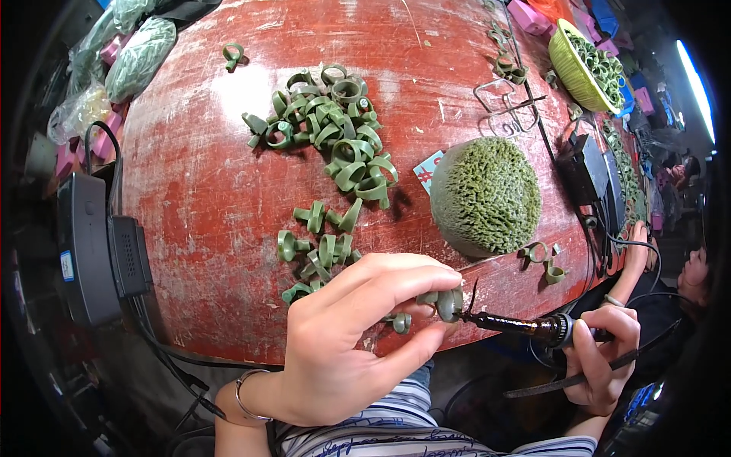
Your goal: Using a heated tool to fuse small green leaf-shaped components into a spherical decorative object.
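Observation:
My left hand [335,343] is closed, pinching a small green ring [449,303] between fingertips and thumb at the table's near edge. A pen-shaped tool like a soldering iron [518,325], with a dark shaft and thin tip, is in my right hand [605,358]. Its tip meets or nearly meets the ring; I cannot tell if they touch. Another green piece [401,323] shows below my left fingers, partly hidden. Beyond my left hand lie several loose green rings [311,217] and a larger pile of rings [335,122].
A round block with a rough green top [495,198] stands right of centre on the red table [205,190]. A bent wire stand [506,107] lies behind it. Dark boxes with cables [90,244] flank the left edge. A yellow-green basket [571,65] holds rings; another person's arm [633,259] is at right.

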The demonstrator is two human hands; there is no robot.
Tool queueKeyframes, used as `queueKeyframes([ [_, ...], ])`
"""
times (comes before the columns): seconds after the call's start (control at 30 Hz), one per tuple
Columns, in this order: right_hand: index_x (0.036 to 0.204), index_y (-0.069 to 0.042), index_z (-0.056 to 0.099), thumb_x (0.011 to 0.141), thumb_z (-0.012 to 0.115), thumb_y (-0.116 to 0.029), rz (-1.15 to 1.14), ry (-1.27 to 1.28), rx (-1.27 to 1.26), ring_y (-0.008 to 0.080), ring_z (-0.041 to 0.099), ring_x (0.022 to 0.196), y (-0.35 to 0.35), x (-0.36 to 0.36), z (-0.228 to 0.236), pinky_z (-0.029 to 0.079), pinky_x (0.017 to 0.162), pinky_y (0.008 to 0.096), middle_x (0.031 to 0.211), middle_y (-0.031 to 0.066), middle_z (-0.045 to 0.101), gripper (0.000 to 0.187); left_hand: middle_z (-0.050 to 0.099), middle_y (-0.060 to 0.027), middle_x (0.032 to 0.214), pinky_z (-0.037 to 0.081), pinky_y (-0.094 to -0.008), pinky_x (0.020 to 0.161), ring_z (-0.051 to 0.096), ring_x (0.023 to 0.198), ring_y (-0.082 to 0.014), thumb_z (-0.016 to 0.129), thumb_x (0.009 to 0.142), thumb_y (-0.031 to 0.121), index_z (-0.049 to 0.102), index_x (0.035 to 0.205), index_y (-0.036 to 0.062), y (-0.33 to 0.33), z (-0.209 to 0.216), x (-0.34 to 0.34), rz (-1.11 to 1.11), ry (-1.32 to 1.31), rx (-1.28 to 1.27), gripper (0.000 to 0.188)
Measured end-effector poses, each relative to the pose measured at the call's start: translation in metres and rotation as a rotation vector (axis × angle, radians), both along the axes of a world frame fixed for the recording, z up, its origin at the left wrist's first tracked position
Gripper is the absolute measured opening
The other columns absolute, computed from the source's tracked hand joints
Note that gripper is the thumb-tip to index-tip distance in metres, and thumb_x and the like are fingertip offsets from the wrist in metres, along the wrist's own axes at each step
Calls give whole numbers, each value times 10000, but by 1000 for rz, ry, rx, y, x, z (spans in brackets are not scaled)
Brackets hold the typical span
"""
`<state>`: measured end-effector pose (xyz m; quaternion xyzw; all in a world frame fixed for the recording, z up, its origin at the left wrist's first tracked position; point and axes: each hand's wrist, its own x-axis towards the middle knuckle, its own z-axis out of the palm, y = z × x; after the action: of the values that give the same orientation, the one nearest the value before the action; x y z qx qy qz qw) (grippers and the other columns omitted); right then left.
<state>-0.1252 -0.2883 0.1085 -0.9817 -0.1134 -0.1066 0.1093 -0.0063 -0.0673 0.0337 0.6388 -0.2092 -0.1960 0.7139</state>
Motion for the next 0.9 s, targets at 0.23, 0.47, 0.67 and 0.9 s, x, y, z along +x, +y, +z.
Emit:
queueKeyframes([
  [0.23, 1107, -65, 598, 748, 672, -16, -19, 16, 27, 267, 509, 753, 0, -1, -1, 426, 633, 353, 957, 160, 519, 370, 561, -166, 1110, 551, -280, 804, 585, 1025, -207, 657, 704, -128, 605, 1063, -45, -1, -2, 0, 10, -13, -10, 372],
  [0.47, 1108, -65, 595, 755, 672, -30, -16, -48, -19, 264, 514, 762, -3, 0, -4, 421, 644, 360, 952, 153, 521, 363, 561, -167, 1106, 554, -280, 800, 587, 1022, -208, 663, 702, -127, 605, 1061, -47, -1, -5, -1, 1, -23, -14, 372],
  [0.67, 1099, -53, 596, 771, 656, -40, -6, -9, -13, 263, 517, 761, -3, 0, -1, 419, 648, 370, 952, 157, 522, 334, 562, -166, 1105, 556, -280, 796, 587, 1019, -207, 675, 696, -129, 608, 1055, -46, -2, -1, 1, -2, -15, 1, 375],
  [0.9, 1102, -6, 592, 830, 591, -48, -63, -63, 32, 260, 516, 773, -9, -3, -6, 421, 650, 351, 946, 166, 522, 275, 563, -157, 1100, 551, -266, 788, 601, 975, -191, 687, 683, -134, 604, 1052, -53, 2, 4, 3, 40, -57, 19, 386],
])
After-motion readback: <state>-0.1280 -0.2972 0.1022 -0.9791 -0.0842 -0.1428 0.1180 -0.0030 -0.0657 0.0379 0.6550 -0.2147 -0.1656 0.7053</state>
